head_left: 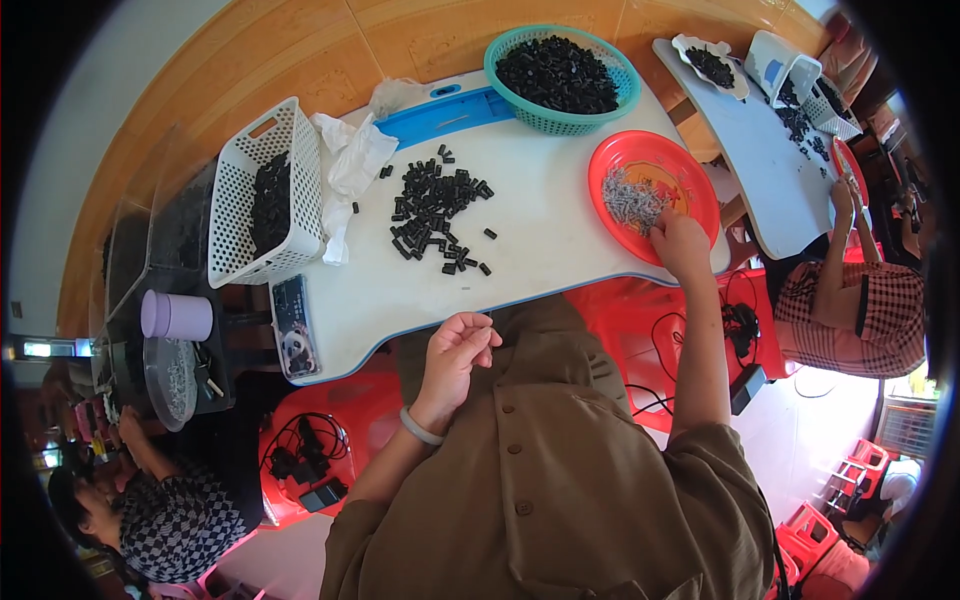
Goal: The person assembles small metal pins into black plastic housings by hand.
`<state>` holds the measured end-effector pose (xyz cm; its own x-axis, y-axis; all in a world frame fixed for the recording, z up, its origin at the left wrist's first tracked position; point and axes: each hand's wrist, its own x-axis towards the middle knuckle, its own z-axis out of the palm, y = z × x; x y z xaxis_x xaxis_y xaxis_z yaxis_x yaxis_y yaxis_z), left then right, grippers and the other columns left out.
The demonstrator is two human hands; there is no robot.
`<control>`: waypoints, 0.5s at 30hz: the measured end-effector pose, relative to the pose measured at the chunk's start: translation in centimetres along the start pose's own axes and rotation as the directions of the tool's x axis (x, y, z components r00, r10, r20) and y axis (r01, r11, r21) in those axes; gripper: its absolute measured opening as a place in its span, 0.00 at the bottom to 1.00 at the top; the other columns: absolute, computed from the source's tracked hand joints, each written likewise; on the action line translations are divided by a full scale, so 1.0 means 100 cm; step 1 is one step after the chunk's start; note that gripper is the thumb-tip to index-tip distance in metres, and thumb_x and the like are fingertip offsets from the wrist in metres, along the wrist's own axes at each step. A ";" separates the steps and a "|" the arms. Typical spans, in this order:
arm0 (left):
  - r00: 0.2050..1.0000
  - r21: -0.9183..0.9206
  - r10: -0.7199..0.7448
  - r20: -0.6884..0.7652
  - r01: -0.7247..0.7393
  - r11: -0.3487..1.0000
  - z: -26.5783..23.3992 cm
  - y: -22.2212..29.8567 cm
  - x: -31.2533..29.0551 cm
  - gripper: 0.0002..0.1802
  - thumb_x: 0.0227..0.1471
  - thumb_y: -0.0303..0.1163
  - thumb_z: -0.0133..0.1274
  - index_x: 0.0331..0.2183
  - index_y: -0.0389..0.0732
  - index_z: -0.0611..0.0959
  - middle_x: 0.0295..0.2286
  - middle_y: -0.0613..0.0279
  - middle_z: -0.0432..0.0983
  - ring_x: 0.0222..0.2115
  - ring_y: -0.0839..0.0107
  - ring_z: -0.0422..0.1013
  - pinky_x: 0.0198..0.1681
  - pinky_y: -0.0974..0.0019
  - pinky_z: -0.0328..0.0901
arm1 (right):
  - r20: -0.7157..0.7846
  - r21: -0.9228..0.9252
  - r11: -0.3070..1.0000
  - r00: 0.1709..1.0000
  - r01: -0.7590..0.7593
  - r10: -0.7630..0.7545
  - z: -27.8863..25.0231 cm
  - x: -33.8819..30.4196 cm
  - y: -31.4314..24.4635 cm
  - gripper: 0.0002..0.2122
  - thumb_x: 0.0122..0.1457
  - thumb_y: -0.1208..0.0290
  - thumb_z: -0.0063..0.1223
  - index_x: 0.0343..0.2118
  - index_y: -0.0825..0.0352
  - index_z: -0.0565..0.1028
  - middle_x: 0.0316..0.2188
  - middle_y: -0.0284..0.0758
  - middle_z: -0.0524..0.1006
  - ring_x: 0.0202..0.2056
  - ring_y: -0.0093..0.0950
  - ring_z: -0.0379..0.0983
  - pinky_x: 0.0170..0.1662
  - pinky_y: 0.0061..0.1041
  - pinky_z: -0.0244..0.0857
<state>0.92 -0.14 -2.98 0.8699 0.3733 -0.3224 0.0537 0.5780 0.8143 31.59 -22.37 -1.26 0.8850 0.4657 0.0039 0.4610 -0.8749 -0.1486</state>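
My left hand [462,358] is closed in front of my body, just off the table's near edge, with thumb and fingers pressed together. A small dark spot shows at its fingertips, too small to name. On the right, my right hand [682,246] reaches over the rim of a red plate [705,190]. Its fingers are bunched at the edge of a heap of small grey pins [632,200]; whether a pin is between them is hidden. Loose short black cylindrical pieces [430,210] lie spread over the middle of the white table [540,215].
A teal basket [565,122] full of black pieces stands at the back. To the left are a white basket [305,190], crumpled white plastic [355,165], a blue tray [445,118] and a phone [293,325]. Red stools [375,390] flank me; people sit on both sides.
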 end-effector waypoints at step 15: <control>1.000 0.006 -0.003 -0.014 0.003 1.000 -0.009 -0.010 -0.007 0.07 0.54 0.27 0.51 0.36 0.37 0.76 0.26 0.61 0.76 0.19 0.82 0.65 0.23 0.80 0.62 | -0.016 0.053 0.995 0.996 0.083 -0.082 -0.005 -0.004 -0.003 0.07 0.46 0.69 0.51 0.25 0.66 0.76 0.23 0.43 0.76 0.29 0.41 0.74 0.33 0.39 0.68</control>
<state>-0.18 -0.29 -3.98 0.8628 0.3818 -0.3314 0.0589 0.5751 0.8160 31.11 -22.37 -0.77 0.8450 0.5339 0.0321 0.5288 -0.8249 -0.1999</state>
